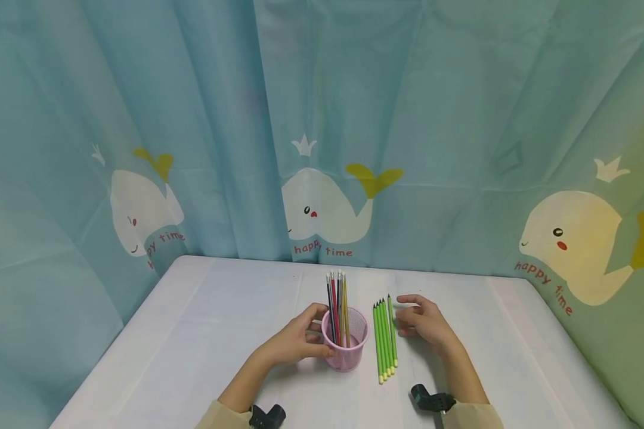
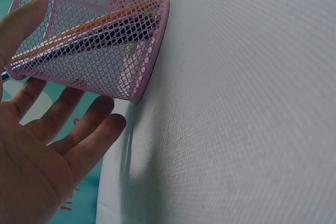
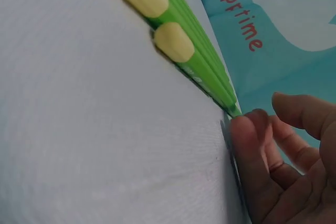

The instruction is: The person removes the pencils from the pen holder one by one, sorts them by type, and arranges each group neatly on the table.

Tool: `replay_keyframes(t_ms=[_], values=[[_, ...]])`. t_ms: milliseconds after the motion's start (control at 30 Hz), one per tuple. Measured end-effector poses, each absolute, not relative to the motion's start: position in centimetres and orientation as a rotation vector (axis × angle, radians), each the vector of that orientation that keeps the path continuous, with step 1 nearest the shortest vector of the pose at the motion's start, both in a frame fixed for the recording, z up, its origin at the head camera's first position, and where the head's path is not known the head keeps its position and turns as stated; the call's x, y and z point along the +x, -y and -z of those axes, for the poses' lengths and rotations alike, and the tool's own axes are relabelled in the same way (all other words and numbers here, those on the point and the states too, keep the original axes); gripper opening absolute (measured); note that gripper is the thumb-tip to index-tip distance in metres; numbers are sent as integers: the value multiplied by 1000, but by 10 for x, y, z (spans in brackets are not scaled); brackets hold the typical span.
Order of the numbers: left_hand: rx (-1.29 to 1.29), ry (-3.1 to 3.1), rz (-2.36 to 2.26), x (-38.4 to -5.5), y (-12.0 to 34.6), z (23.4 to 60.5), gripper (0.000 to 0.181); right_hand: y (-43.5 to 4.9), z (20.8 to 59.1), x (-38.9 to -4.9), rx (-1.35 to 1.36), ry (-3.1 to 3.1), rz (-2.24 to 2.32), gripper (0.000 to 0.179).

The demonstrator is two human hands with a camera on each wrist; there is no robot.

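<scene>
A pink mesh pencil cup [image 1: 345,359] stands upright on the table, with several dark, red and gold pencils [image 1: 339,310] leaning inside. My left hand [image 1: 295,339] holds the cup from its left side, thumb at the front and index finger behind near the rim. In the left wrist view, the other fingers [image 2: 92,153] spread beside the mesh. Several green pencils [image 1: 384,339] lie side by side to the cup's right, dark tips away from me and pale yellow ends nearer. My right hand [image 1: 424,322] is just right of them, fingers loosely bent and holding nothing; contact with the pencils is unclear.
The white table [image 1: 204,333] extends to both sides of the hands. Behind it hangs a blue-green curtain [image 1: 220,119] printed with white whales. A black wrist device [image 1: 432,400] sits on the right forearm, and another [image 1: 267,416] on the left.
</scene>
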State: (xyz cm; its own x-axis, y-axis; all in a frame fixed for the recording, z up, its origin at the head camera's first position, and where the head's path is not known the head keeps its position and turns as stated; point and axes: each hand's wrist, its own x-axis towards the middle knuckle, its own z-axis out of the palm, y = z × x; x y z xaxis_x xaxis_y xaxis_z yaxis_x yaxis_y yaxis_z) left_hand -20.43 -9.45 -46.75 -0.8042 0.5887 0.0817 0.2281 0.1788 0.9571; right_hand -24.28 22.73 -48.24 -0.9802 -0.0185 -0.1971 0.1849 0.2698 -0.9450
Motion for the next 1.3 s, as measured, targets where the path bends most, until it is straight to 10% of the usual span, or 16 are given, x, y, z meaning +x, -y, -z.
replay_keyframes(t_ms=[667, 1000, 1300], values=[[824, -2157, -1670, -205, 95, 468, 69, -219, 470, -238, -23, -2450, 1608, 40], [768, -2159, -1659, -205, 94, 467, 69, -197, 442, -227, -777, -2099, 1548, 78], [765, -2140, -1677, -204, 95, 468, 68, -171, 445, -219, -845, -2020, 1566, 91]])
